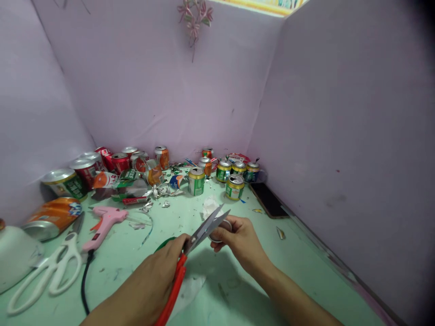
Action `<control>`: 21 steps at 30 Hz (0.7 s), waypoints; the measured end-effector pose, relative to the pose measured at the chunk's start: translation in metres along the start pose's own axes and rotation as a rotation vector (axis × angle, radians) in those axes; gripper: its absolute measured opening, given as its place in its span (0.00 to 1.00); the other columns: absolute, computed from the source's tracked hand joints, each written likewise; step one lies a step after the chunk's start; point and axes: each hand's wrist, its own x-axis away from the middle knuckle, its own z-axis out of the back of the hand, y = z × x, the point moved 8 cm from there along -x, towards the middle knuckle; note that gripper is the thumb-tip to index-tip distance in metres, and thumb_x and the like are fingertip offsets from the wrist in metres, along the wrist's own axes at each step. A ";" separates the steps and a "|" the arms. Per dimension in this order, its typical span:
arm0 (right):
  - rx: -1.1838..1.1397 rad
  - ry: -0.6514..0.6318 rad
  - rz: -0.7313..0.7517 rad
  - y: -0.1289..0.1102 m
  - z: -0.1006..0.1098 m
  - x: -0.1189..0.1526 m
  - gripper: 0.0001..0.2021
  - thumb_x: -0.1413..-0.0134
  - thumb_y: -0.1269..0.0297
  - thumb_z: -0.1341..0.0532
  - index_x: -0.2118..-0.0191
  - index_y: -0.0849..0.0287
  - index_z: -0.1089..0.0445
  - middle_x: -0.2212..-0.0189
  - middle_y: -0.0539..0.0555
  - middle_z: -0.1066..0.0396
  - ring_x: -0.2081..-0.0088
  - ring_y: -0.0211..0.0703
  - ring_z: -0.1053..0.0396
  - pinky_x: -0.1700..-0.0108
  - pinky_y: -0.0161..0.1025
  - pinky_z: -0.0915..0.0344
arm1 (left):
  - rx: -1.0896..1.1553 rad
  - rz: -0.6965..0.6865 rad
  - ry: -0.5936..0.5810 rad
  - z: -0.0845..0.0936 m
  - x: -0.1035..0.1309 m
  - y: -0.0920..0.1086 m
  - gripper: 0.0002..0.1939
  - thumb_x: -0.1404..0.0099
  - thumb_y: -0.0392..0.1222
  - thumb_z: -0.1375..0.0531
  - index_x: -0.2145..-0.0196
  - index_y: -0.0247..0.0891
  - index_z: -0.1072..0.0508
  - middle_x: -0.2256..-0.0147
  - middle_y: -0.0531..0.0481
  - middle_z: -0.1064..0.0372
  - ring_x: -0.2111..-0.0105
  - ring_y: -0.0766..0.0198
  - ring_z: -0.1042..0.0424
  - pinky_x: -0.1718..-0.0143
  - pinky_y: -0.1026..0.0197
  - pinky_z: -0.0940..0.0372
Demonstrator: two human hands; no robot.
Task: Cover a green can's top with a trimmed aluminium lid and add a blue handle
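Left hand: the left hand (167, 259) was closed around the red scissors (203, 231) near the pivot; the red handles ran down below it.
Blades: slightly parted, tips pointing up and away, passing in front of the round piece (227, 224).
Right hand: the right hand (246, 240) pinched the round piece, thumb on the near side, fingers curled behind.
Round piece: up off the table (302, 256), right at the blades; contact hard to confirm, as the blades overlapped it in this view.
Progress: judged partway; cutting had left torn can sheets (131, 184) and metal scraps (163, 191). The round piece looked already parted from a can, though its edge was too small to check.
Left over: the round piece was in hand, not set down; red cans (120, 163) at the back left looked mostly whole.
Green cans: a green can (196, 182) stood ahead of the hands, another (234, 187) to its right, more behind.
Tissue: the tissue (210, 207) lay just beyond the blade tips.
Left side: glue gun (106, 227), white scissors (59, 267) and orange can (56, 216) lay near each other, none held.
Right side: phone (268, 199) lay flat near the wall (340, 136), untouched.
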 end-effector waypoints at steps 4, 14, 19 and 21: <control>0.040 -0.005 0.031 -0.005 0.000 0.001 0.06 0.64 0.66 0.34 0.80 0.64 0.29 0.87 0.45 0.36 0.83 0.33 0.35 0.79 0.31 0.35 | -0.045 0.027 -0.030 0.004 0.001 0.001 0.24 0.38 0.39 0.54 0.43 0.42 0.48 0.52 0.42 0.33 0.57 0.54 0.30 0.55 0.54 0.36; 0.070 -0.045 -0.008 0.000 0.003 -0.003 0.05 0.66 0.68 0.34 0.82 0.62 0.31 0.88 0.44 0.37 0.83 0.33 0.36 0.79 0.31 0.37 | -0.122 0.000 -0.040 0.004 0.000 -0.002 0.27 0.40 0.33 0.53 0.43 0.43 0.48 0.53 0.44 0.33 0.58 0.57 0.31 0.57 0.56 0.36; 0.078 -0.053 -0.018 -0.001 0.001 -0.003 0.04 0.67 0.69 0.35 0.82 0.63 0.30 0.89 0.43 0.40 0.84 0.32 0.37 0.80 0.31 0.37 | -0.222 0.032 -0.051 0.003 -0.003 -0.006 0.26 0.41 0.31 0.54 0.45 0.40 0.44 0.55 0.43 0.32 0.59 0.57 0.29 0.58 0.56 0.35; 0.072 -0.057 -0.022 -0.002 0.000 -0.003 0.03 0.68 0.70 0.36 0.81 0.63 0.30 0.89 0.42 0.40 0.84 0.30 0.39 0.79 0.31 0.36 | -0.237 0.029 -0.059 0.003 -0.004 -0.007 0.22 0.40 0.32 0.54 0.47 0.40 0.41 0.58 0.44 0.30 0.60 0.57 0.29 0.58 0.56 0.35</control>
